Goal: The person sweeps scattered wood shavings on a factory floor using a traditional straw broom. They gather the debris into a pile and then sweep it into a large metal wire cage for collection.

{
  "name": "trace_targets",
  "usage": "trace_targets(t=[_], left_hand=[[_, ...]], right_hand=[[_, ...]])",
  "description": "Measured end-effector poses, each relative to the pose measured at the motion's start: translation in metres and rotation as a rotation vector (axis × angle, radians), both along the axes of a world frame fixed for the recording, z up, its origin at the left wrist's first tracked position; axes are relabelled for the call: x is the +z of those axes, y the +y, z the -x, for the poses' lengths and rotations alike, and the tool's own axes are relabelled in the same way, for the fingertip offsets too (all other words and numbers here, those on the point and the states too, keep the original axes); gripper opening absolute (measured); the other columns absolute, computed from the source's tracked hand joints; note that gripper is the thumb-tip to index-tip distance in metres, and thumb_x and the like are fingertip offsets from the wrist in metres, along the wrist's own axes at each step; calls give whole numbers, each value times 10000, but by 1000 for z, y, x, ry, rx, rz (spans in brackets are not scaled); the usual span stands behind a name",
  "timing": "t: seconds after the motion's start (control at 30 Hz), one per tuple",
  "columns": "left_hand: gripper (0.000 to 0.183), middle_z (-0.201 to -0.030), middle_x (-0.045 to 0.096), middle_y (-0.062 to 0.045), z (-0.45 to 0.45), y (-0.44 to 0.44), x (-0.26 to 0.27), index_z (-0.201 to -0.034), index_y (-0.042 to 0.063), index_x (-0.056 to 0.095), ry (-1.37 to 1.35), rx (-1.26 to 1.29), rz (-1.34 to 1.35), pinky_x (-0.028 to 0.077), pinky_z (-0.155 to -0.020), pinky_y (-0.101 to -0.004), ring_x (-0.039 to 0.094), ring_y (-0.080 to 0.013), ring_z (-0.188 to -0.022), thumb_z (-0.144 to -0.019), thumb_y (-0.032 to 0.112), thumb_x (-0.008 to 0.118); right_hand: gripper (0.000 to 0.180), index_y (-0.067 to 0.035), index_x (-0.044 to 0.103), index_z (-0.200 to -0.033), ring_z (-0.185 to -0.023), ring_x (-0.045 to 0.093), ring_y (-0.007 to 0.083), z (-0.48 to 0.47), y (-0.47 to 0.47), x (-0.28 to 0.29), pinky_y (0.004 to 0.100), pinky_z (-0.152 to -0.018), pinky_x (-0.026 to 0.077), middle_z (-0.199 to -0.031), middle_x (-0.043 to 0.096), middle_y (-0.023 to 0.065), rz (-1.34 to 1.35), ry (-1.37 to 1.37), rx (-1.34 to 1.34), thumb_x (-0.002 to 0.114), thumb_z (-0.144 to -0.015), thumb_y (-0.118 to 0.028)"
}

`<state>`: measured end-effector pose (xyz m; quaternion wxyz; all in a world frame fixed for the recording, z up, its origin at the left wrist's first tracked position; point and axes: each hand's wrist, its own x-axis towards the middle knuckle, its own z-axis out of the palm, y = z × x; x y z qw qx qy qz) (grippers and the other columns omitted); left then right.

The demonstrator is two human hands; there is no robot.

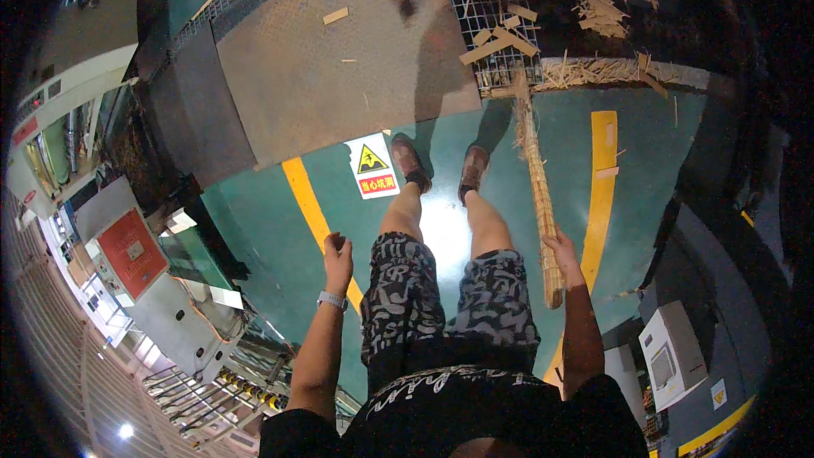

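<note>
My right hand [563,256] is closed around the lower part of a bundled straw or bamboo broom [539,197]. The broom's frayed end points away from me and meets the edge of a metal grating [480,13] that bears cardboard-like scraps [505,40]. On the other side, my left hand [338,257] hangs with its fingers curled, a watch on its wrist, and holds nothing visible. Between the hands are my legs, in patterned shorts, with brown shoes [474,166] on the green floor [394,216].
A brown metal plate [343,70] with a few scraps covers the floor ahead. A warning sign [372,165] lies by my left shoe. Yellow lines [603,191] run on both sides. Machinery with a red panel [132,253] stands left. More scraps [601,13] lie in a dark area ahead right.
</note>
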<state>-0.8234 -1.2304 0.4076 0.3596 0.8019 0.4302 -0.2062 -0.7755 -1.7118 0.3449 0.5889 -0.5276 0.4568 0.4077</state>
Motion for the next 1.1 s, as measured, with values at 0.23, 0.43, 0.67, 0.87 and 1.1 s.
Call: trace_targets(t=[0.23, 0.43, 0.67, 0.87, 1.1], left_hand=[[351, -1028, 511, -182, 9, 1, -5, -1073, -51, 401, -22, 49, 37, 397, -823, -326, 512, -256, -942, -813, 154, 515], [353, -995, 524, -161, 31, 17, -15, -1077, -39, 406, 91, 78, -13, 403, -811, -319, 517, -256, -928, -806, 157, 521], [332, -952, 542, -152, 24, 26, -28, -1062, -20, 428, 86, 39, -82, 417, -769, -332, 536, -256, -867, -800, 158, 526], [321, -976, 537, -165, 7, 21, -35, -1059, -28, 432, 9, -41, 10, 412, -795, -324, 531, -250, -897, -807, 150, 520], [318, -957, 555, -152, 8, 20, -36, -1057, -27, 431, -33, -1, 43, 421, -781, -311, 545, -229, -878, -808, 142, 531]], right_hand=[[521, -89, 365, -1251, -538, 546, 161, -6, 8, 6, 313, -421, 472, -774, 542, 62, -5, 14, 25, 582, -779, -120], [568, -101, 322, -1284, -557, 548, 165, -1, 6, -1, 319, -424, 472, -792, 538, 53, -4, 47, 34, 586, -782, -133], [603, -121, 273, -1310, -593, 553, 174, 25, -5, -22, 330, -429, 475, -825, 536, 55, 22, 31, 32, 578, -791, -134], [638, -146, 239, -1329, -579, 540, 165, 17, 12, -5, 313, -430, 478, -800, 540, 58, 8, 86, -48, 574, -787, -99], [659, -166, 224, -1335, -554, 528, 155, 17, 15, -4, 310, -423, 472, -779, 529, 58, -19, 66, -102, 573, -783, -82]])
